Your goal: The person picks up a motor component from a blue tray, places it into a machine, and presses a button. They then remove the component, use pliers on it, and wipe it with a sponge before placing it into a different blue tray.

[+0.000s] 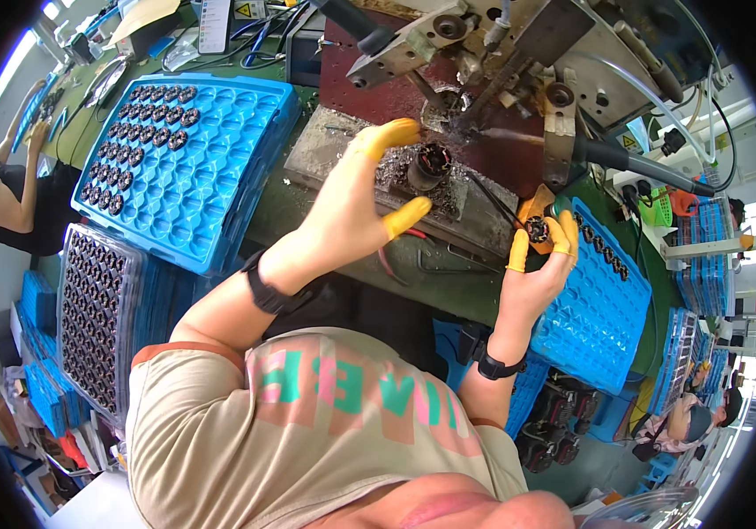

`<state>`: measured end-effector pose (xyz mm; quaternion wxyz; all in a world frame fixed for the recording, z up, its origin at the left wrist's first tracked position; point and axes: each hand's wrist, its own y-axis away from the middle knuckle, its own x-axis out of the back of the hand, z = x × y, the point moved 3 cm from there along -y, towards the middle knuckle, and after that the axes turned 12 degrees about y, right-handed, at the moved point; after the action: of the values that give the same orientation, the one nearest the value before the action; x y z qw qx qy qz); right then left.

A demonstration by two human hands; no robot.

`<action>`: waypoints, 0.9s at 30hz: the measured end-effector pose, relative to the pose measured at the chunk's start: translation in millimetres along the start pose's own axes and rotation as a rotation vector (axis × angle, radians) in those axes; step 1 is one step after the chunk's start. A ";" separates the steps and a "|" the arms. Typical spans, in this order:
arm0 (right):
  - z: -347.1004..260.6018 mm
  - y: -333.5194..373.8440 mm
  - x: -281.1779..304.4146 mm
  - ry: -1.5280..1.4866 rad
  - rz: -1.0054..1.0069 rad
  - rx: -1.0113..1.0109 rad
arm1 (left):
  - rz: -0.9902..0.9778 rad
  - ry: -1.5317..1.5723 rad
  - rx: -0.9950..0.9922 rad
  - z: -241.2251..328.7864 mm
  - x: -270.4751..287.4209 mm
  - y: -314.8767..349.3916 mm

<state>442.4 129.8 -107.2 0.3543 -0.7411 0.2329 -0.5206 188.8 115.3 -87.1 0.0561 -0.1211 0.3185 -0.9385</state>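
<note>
Left hand: I am reaching my left hand [356,207], fingers spread apart, toward the dark round part [429,165] sitting on the metal fixture plate [325,145].
Right hand: I am pinching a small dark part [537,230] between my right hand [538,264] fingertips, beside the blue tray [603,322].

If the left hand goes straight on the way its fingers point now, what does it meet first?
Most likely the small dark round part standing on the metal fixture plate. The left hand reaches toward it with open fingers; depth is hard to judge.
</note>
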 end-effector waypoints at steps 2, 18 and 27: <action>2.7 -3.2 -0.8 0.016 0.011 0.015 | -0.044 -0.082 0.031 3.0 18.9 11.8; 12.8 -6.9 49.2 -0.186 -0.241 -0.051 | 0.049 -0.487 0.249 -11.1 185.0 71.8; 339.5 1.8 75.7 -0.062 -0.522 -0.706 | 0.014 -0.502 0.221 -24.6 204.1 78.1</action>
<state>786.9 170.5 -133.0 -0.0572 -0.8659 0.1909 -0.4588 -12.2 30.6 -114.6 0.1527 -0.3411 0.1909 -0.9077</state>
